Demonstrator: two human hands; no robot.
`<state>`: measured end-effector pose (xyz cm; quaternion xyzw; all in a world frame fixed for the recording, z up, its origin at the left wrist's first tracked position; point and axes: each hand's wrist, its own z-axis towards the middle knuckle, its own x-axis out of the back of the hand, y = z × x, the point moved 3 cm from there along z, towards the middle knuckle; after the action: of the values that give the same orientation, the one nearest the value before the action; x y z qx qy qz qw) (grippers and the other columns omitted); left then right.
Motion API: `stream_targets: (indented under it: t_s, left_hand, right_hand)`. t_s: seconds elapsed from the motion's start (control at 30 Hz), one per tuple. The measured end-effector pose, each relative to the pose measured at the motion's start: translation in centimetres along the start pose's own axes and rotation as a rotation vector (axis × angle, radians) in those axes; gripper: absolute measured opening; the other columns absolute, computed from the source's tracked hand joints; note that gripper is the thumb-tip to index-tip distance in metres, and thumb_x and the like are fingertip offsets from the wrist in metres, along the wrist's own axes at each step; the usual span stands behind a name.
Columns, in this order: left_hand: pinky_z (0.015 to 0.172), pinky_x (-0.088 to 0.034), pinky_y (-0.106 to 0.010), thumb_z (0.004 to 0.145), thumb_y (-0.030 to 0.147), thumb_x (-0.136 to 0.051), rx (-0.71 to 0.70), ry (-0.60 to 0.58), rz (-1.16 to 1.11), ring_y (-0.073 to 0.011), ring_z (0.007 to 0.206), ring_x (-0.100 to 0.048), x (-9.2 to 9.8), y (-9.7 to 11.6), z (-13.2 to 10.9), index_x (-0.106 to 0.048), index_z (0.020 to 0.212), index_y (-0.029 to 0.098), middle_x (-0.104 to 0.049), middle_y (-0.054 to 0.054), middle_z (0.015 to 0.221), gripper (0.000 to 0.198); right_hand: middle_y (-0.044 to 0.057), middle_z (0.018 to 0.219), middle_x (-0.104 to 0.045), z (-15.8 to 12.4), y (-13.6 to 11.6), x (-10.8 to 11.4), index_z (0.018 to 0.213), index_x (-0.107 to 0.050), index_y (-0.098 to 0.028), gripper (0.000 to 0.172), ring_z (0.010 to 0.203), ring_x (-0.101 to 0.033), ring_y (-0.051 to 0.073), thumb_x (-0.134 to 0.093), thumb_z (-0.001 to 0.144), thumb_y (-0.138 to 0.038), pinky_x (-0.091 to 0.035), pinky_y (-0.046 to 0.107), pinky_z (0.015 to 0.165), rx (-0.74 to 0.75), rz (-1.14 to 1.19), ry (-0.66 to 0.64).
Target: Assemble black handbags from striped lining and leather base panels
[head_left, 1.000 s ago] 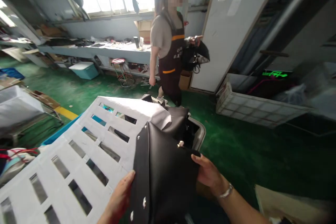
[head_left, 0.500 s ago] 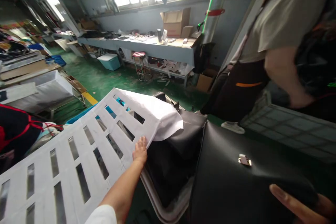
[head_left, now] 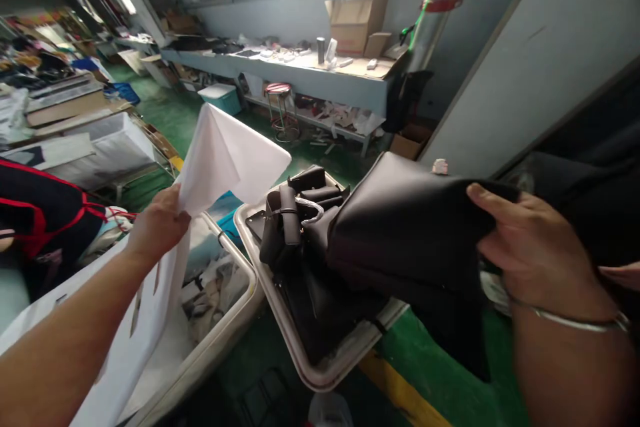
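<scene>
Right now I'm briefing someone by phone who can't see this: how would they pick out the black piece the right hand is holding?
Start at the grey bin of black leather parts on the green floor. Just above its right side, the right hand grips a black leather panel. Unlike the strapped pieces piled in the bin, it is one broad, smooth sheet held up in the air.

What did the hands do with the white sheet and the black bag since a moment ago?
The left hand took hold of the white sheet and lifted it off the bins, uncovering the left bin. The right hand kept its grip on the black bag, raising it. The bin of black bags stayed put.
</scene>
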<state>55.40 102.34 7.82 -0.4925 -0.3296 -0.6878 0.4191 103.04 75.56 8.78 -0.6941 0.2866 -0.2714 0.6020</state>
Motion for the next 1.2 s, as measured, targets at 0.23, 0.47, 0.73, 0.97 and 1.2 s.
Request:
stream_targets:
  t_s: [0.23, 0.47, 0.73, 0.97, 1.2]
  left_hand:
    - [0.097, -0.045, -0.042, 0.078, 0.018, -0.049, 0.076, 0.033, -0.034, -0.0278, 0.112, -0.054, 2.2, -0.4, -2.9, -0.038, 0.133, 0.009, -0.051, -0.012, 0.129, 0.057]
    - [0.094, -0.048, -0.035, 0.078, 0.021, -0.047, 0.034, -0.050, -0.161, -0.0226, 0.106, -0.060, -1.8, 2.1, -4.8, -0.028, 0.140, 0.012, -0.042, -0.014, 0.139, 0.066]
    - [0.105, -0.039, -0.030, 0.076, 0.014, -0.045, -0.054, -0.229, -0.118, -0.0211, 0.131, -0.040, -7.2, 7.0, -5.5, -0.028, 0.142, 0.015, -0.038, -0.009, 0.145, 0.068]
    - [0.102, -0.042, -0.033, 0.075, 0.012, -0.046, -0.078, -0.259, -0.128, -0.0231, 0.128, -0.043, -8.5, 7.9, -5.5, -0.030, 0.141, 0.016, -0.040, -0.011, 0.144, 0.068]
    - [0.099, -0.045, -0.036, 0.077, 0.016, -0.044, -0.078, -0.202, -0.123, -0.0252, 0.128, -0.044, -8.0, 7.3, -5.8, -0.030, 0.140, 0.013, -0.040, -0.013, 0.143, 0.064]
  right_hand:
    - [0.020, 0.103, -0.066, 3.8, 9.5, -11.4, 0.118, -0.056, -0.004, 0.046, 0.082, -0.066, 0.022, -0.060, 0.081, -0.032, -0.050, 0.030, 0.066, -0.255, -0.439, -0.236]
    - [0.023, 0.113, -0.060, 1.2, 19.2, -13.1, 0.130, -0.044, -0.004, 0.060, 0.103, -0.060, 0.029, -0.051, 0.085, -0.043, -0.048, 0.037, 0.083, -0.254, -0.701, -0.222]
    - [0.022, 0.133, -0.047, -1.2, 17.5, -12.0, 0.142, -0.027, -0.007, 0.080, 0.121, -0.048, 0.032, -0.055, 0.081, -0.051, -0.036, 0.038, 0.100, -0.004, -0.905, -0.388]
    - [0.019, 0.111, -0.061, -4.0, 14.9, -13.8, 0.130, -0.048, -0.013, 0.068, 0.105, -0.057, 0.032, -0.061, 0.076, -0.053, -0.042, 0.040, 0.089, 0.034, -1.178, -0.679]
    - [0.016, 0.151, -0.018, -3.1, 16.1, -18.4, 0.145, -0.028, -0.020, 0.088, 0.135, -0.022, 0.036, -0.060, 0.074, -0.060, -0.030, 0.046, 0.103, 0.253, -1.242, -0.668]
